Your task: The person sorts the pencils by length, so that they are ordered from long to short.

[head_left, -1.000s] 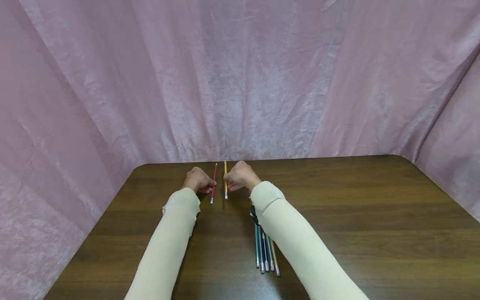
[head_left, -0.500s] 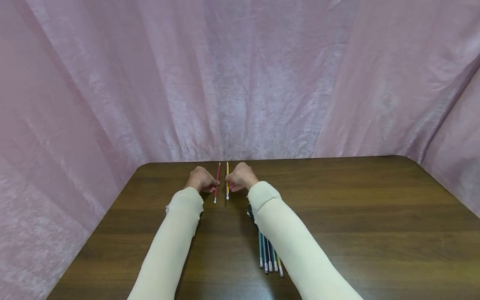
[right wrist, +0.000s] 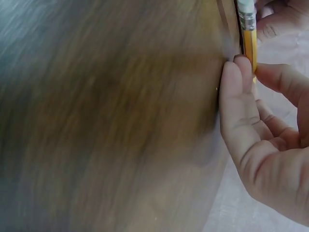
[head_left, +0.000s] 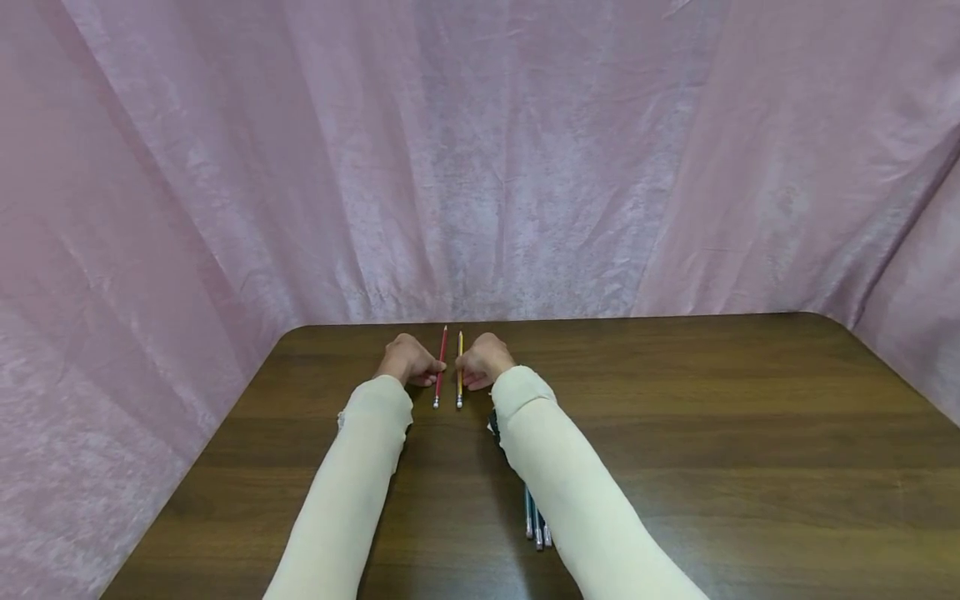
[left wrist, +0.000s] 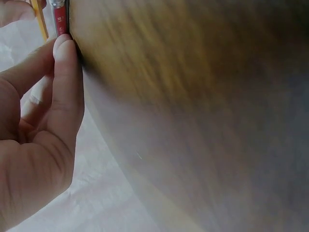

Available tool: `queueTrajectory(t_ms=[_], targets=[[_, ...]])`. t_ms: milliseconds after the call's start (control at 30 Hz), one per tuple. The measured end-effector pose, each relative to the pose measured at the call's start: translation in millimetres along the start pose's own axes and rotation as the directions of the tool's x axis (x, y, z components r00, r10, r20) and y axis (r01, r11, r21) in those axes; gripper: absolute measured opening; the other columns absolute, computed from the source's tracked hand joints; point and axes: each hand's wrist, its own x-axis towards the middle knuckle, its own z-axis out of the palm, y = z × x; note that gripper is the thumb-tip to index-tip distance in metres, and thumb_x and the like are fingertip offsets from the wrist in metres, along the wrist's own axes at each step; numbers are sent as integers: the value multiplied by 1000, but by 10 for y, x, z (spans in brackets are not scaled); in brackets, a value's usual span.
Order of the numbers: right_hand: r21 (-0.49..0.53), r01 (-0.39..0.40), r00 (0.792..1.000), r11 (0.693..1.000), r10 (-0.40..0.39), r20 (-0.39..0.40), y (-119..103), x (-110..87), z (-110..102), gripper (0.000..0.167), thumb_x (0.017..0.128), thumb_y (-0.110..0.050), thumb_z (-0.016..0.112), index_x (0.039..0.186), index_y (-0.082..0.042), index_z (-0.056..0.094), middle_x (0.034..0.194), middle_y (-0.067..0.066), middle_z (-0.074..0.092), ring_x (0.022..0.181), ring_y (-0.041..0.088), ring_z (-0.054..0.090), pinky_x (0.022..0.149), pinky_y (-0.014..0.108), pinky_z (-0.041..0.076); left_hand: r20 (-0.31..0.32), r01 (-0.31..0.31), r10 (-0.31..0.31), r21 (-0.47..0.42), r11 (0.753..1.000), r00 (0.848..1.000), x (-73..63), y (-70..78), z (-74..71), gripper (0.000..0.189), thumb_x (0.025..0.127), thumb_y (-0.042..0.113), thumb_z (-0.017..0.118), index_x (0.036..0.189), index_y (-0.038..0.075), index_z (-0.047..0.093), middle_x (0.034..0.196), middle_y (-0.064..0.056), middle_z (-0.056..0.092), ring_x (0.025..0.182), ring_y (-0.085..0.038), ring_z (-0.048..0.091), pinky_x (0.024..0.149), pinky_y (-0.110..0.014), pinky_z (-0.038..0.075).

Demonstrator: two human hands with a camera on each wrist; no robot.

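My left hand point(head_left: 407, 360) pinches a red pencil point(head_left: 438, 390) between thumb and fingers, near the far edge of the table. Just to its right, my right hand point(head_left: 486, 361) pinches a yellow pencil point(head_left: 460, 393). Both pencils point away from me, almost parallel, with a narrow gap between them and their white erasers about level on the near side. The left wrist view shows thumb and finger at the red pencil's barrel point(left wrist: 60, 21), below its metal band. In the right wrist view, fingertips and thumb hold the yellow barrel point(right wrist: 249, 41) close to the tabletop.
Several dark and teal pencils point(head_left: 537, 533) lie side by side nearer to me, mostly hidden under my right sleeve point(head_left: 585, 483). The brown wooden table point(head_left: 712, 417) reaches back to a pink curtain point(head_left: 525, 167).
The two pencils have come closer together. The yellow pencil has slid slightly toward me, so its eraser end is now about level with the red one's. The right sleeve covers more of the loose pencils.
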Motion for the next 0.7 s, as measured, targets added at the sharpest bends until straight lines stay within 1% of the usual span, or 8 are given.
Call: queueTrajectory(t_ms=[100, 200, 367, 533, 700], targets=[[19, -17, 1000, 1000, 18, -19, 0, -1, 13, 10, 93, -1, 65, 94, 9, 67, 74, 16, 69, 61, 21, 64, 72, 35, 63, -8, 7, -7, 10, 1000, 1000, -15, 4, 2, 16, 81, 2, 82, 81, -5, 68, 52, -7, 62, 40, -11, 59, 47, -21, 56], [27, -32, 998, 999, 33, -46, -6, 12, 27, 7, 91, 0, 66, 88, 7, 66, 73, 16, 69, 59, 20, 64, 70, 35, 64, -7, 2, -2, 9, 1000, 1000, -23, 5, -2, 17, 81, 2, 82, 82, -6, 67, 52, -7, 62, 40, -11, 60, 47, -22, 57], [14, -48, 996, 999, 49, -73, -17, 37, 50, 11, 89, 0, 69, 79, 3, 64, 73, 16, 71, 57, 19, 64, 68, 33, 63, -8, -4, 4, -3, 1000, 1000, -39, 2, -12, 17, 81, 1, 82, 84, -7, 68, 53, -8, 62, 41, -12, 60, 48, -22, 57], [1, -56, 995, 998, 55, -78, -28, 41, 62, 11, 88, 0, 72, 80, 3, 65, 75, 16, 72, 56, 19, 65, 68, 34, 64, 2, -2, 2, -3, 1000, 1000, -48, -3, -24, 18, 81, 3, 83, 84, -7, 68, 53, -8, 63, 41, -12, 60, 47, -21, 56], [-9, -54, 994, 999, 53, -100, -44, 39, 76, 11, 86, -1, 76, 83, 5, 68, 79, 18, 74, 58, 21, 68, 65, 33, 63, 0, -7, 7, 13, 1000, 1000, -34, -6, -25, 18, 81, 4, 83, 83, -6, 68, 53, -7, 63, 40, -11, 59, 45, -20, 55]])
